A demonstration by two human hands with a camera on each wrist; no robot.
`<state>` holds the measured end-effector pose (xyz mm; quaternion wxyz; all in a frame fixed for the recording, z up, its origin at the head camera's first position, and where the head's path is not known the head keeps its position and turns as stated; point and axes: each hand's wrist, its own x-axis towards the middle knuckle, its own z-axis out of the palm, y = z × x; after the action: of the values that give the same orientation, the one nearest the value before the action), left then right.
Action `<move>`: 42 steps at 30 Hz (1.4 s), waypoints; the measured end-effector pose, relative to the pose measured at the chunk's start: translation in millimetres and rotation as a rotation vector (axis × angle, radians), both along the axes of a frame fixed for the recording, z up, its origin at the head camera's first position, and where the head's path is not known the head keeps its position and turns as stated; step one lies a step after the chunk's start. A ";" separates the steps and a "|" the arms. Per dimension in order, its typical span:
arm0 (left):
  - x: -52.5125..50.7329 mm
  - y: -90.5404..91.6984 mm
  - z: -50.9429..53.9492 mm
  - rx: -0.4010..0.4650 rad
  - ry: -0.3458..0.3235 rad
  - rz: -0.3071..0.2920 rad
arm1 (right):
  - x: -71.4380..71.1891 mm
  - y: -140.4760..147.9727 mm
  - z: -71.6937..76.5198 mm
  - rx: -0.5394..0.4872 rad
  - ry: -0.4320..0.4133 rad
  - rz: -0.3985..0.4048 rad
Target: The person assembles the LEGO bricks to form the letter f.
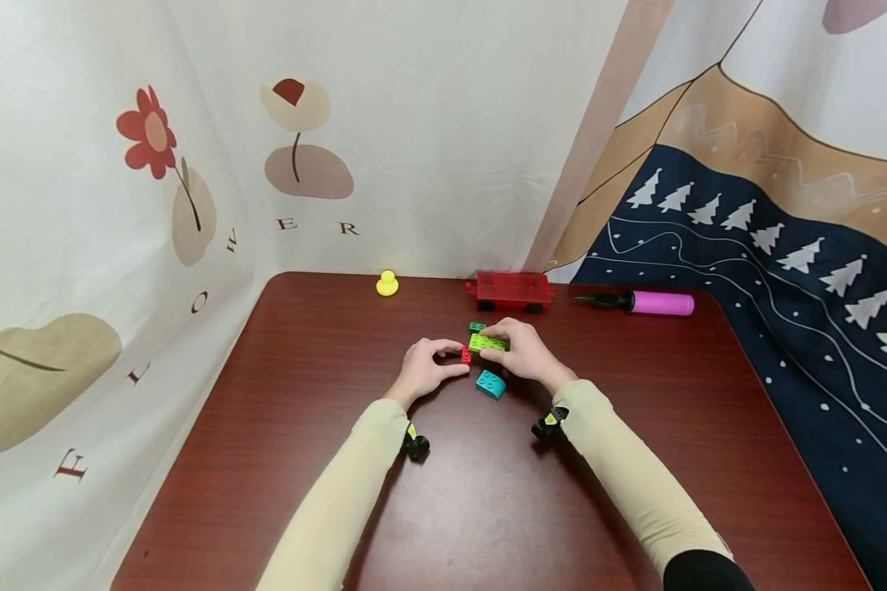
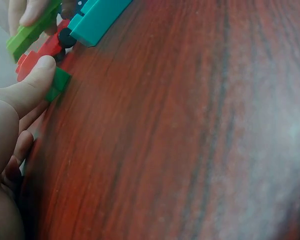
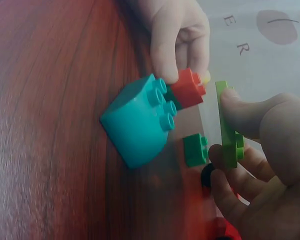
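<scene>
My left hand (image 1: pixel 423 369) pinches a small red brick (image 3: pixel 188 89) between thumb and fingers. A green block (image 2: pixel 58 84) shows directly beneath the red one. In the right wrist view, my right hand (image 3: pixel 267 150) holds a flat lime-green plate brick (image 3: pixel 226 125) by its edges, raised off the tabletop and apart from the red brick. Nearer to me, a teal brick (image 1: pixel 491 384) with a curved side and studs lies on the table. Just beyond the lime plate sits another small green brick (image 1: pixel 477 327). The right fingers partly cover the plate.
A red wheeled wagon (image 1: pixel 514 288) stands at the table's far edge. Left of it is a yellow knobbed piece (image 1: pixel 388 283); right of it lies a pink-and-black pump-like tool (image 1: pixel 658 303). Printed cloth (image 1: pixel 429 148) hangs behind the brown table (image 1: pixel 281 460).
</scene>
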<state>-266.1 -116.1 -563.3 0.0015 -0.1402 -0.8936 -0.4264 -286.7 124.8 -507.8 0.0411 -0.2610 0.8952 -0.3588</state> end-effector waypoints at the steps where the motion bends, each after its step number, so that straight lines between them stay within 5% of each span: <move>1: -0.1 -0.1 -0.2 0.001 0.001 0.000 | 0.3 -1.7 0.3 -0.006 0.002 0.004; 22: 1.6 0.6 0.0 -0.048 -0.003 0.023 | 6.9 -21.7 -2.5 -0.013 0.059 0.082; 42: 1.5 0.5 1.4 -0.057 0.000 0.019 | 5.6 -27.2 -6.0 -0.009 0.111 0.075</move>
<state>-264.7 -115.6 -561.9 0.0014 -0.1318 -0.9067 -0.4007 -281.1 97.6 -513.8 0.0039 -0.3142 0.8840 -0.3461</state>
